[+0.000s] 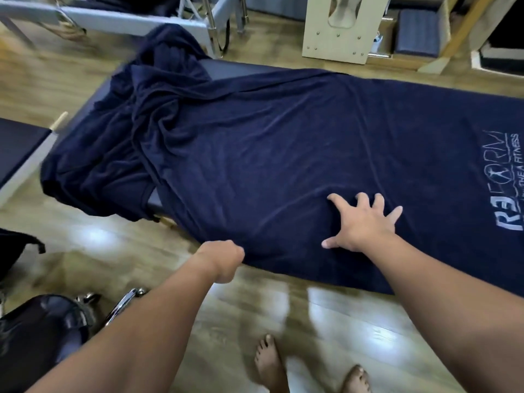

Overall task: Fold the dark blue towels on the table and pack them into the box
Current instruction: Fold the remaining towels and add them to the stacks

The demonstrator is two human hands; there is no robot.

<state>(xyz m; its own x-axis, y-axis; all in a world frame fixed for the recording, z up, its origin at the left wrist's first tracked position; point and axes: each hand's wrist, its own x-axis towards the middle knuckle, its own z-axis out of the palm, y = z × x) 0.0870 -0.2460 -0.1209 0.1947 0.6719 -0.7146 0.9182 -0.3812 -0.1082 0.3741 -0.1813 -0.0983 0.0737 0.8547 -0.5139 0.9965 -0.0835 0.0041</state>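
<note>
Fingers of the right hand (361,222) are spread flat on the dark blue towel (283,143) — its near edge is gripped by the left hand (224,259), over the table (226,68).

A cream wooden panel (337,26) studded with bolts stands upright at the top of the view, and serves as the landmark. Left of it runs a grey metal frame (119,19) with chrome legs. Just right of it sits a dark blue cushion (416,32) among pale wooden beams. Wood-plank flooring (326,321) spreads below it (glossy, with window glare). Far down-left of the panel lies what looks like a black bag (37,330) beside chrome tubing (124,303).
</note>
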